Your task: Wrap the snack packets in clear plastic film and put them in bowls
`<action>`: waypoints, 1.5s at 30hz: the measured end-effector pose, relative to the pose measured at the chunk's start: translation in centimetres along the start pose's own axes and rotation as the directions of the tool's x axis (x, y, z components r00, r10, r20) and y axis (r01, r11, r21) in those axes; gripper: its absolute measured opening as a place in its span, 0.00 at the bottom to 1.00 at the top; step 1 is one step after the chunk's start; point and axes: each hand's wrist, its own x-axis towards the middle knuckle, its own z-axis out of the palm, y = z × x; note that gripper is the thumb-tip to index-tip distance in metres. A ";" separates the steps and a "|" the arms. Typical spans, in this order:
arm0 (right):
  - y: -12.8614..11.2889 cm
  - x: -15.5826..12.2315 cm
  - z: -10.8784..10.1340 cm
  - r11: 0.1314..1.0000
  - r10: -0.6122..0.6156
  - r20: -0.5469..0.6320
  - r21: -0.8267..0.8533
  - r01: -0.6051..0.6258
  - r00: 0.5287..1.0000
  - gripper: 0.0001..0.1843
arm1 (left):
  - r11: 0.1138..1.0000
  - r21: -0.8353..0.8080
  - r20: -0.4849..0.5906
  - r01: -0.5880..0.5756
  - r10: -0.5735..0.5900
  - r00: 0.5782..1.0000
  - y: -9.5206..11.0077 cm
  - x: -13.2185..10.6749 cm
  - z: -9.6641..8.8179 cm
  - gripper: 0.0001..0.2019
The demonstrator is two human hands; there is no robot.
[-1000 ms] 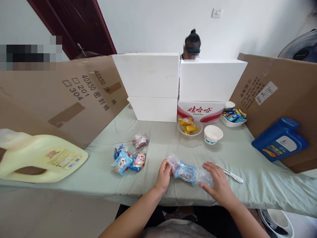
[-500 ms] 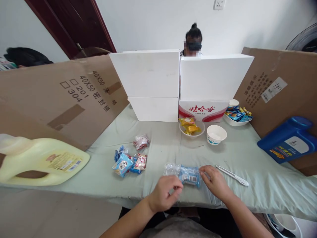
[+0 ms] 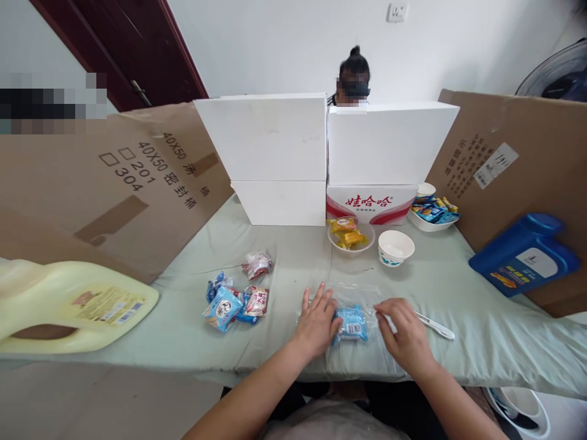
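In front of me on the cloth, a blue snack packet (image 3: pixel 352 324) lies at a clear plastic bag (image 3: pixel 362 293); I cannot tell whether it is inside or on top. My left hand (image 3: pixel 316 321) rests flat with fingers spread over the bag's left part, its thumb against the packet. The fingertips of my right hand (image 3: pixel 406 336) pinch the bag's right edge. Beside that hand is a slim white utensil, perhaps a pen or cutter (image 3: pixel 440 327), partly hidden by it. Left of my hands sits a small pile of wrapped snacks (image 3: pixel 224 307), with a reddish packet (image 3: pixel 257 264) behind.
A bowl of yellow packets (image 3: pixel 351 244), a white paper bowl (image 3: pixel 395 247) and a dish of blue packets (image 3: pixel 431 226) stand farther back. White boxes (image 3: pixel 275 140) and cardboard (image 3: pixel 174 214) wall the table. A yellow jug (image 3: pixel 137 299) and blue bottle (image 3: pixel 523 263) flank it. A person (image 3: pixel 354 73) is behind.
My left hand has moved forward and flattened onto the bag with fingers spread. The bag, bunched left of the packet before, is now spread out, and my right fingers are at its right side.
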 end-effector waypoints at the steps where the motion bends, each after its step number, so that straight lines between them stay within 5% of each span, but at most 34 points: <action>1: -0.6 -0.1 0.3 0.997 -0.043 0.088 0.061 0.038 0.995 0.09 | 1.000 -0.009 -0.025 0.011 -0.011 1.000 0.2 0.0 0.0 0.13; 4: -1.0 -0.5 2.1 0.995 -0.033 0.294 0.096 0.005 0.955 0.11 | 0.999 -0.052 -0.074 0.006 -0.010 0.997 0.6 0.1 0.0 0.11; 10: 1.9 -1.1 4.6 0.976 0.190 0.392 -0.176 -0.129 0.900 0.27 | 0.998 0.002 0.006 0.062 -0.062 0.998 0.0 0.1 -0.1 0.15; 15: 1.6 -2.3 2.7 0.983 0.142 0.391 -0.166 -0.082 0.909 0.15 | 0.999 0.044 0.018 -0.018 0.017 1.000 0.2 -1.2 -1.6 0.08; 18: 0.3 -3.1 0.6 0.995 0.060 0.416 -0.092 -0.023 0.907 0.11 | 0.995 -0.032 0.199 -0.094 0.099 0.975 1.0 -2.9 -3.2 0.06; 21: -1.0 -3.6 -1.2 0.998 0.041 0.528 -0.054 -0.015 0.848 0.10 | 0.980 -0.187 0.472 -0.063 0.146 0.870 1.4 -4.3 -4.8 0.10; 23: -1.7 -3.7 -2.0 0.998 0.055 0.607 -0.053 -0.029 0.792 0.07 | 0.977 -0.211 0.548 0.016 0.105 0.830 1.5 -4.4 -5.3 0.10; 26: -2.4 -3.6 -2.2 0.996 0.081 0.690 -0.071 -0.044 0.719 0.04 | 0.963 -0.255 0.405 0.083 0.028 0.914 1.9 -3.3 -5.1 0.04; 30: -3.0 -3.2 -1.4 0.988 0.138 0.720 -0.150 -0.042 0.680 0.04 | 0.939 -0.341 0.143 -0.055 0.109 0.984 2.5 -1.4 -3.0 0.12; 37: -2.9 -3.2 -1.9 0.955 0.294 0.732 -0.249 -0.161 0.615 0.10 | 0.991 -0.135 0.202 -0.010 0.037 0.979 0.7 -1.5 1.4 0.35; 40: -2.0 -2.3 -1.8 0.960 0.280 0.684 -0.209 -0.186 0.674 0.11 | 0.989 -0.149 0.192 -0.015 0.044 0.980 0.2 -1.7 1.9 0.35; 45: 1.4 -1.1 1.9 0.982 0.116 0.426 -0.186 -0.039 0.897 0.18 | 0.978 -0.206 0.153 -0.008 0.040 0.987 0.4 -1.7 1.7 0.32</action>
